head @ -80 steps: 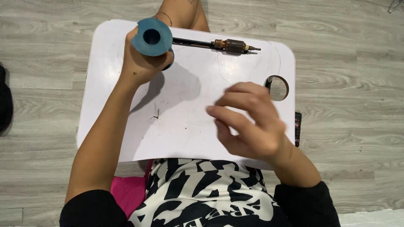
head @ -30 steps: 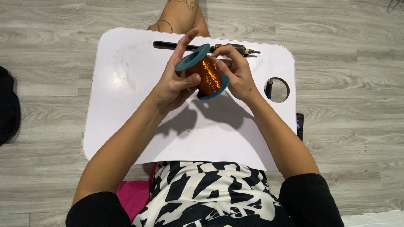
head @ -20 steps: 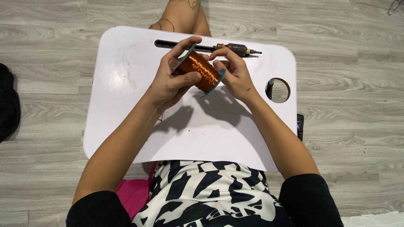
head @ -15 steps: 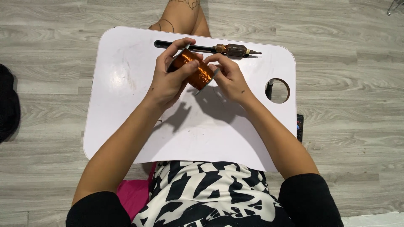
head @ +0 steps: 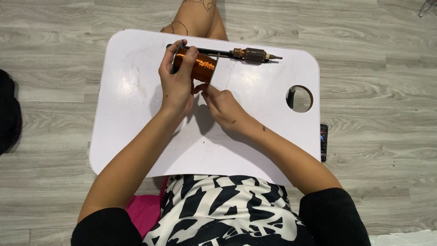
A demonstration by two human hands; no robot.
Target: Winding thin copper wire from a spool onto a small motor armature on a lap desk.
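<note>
Now the left hand (head: 177,84) is wrapped round a spool of copper wire (head: 200,67), upper centre of frame, fingers curled tight over its top and thumb side. Right hand (head: 223,107) sits just below-right of the spool, fingers pinched together at its lower edge; can't tell if they grip wire. Spool is held w/ its far end just short of the rotor shaft (head: 236,53), which lies along the top edge of the white lap tray (head: 132,123). Open tray room left and bottom; cup hole (head: 299,98) near the right edge. Vs 0.5 s ago: spool turned more side-on, right hand dropped lower, shaft unmoved.
</note>
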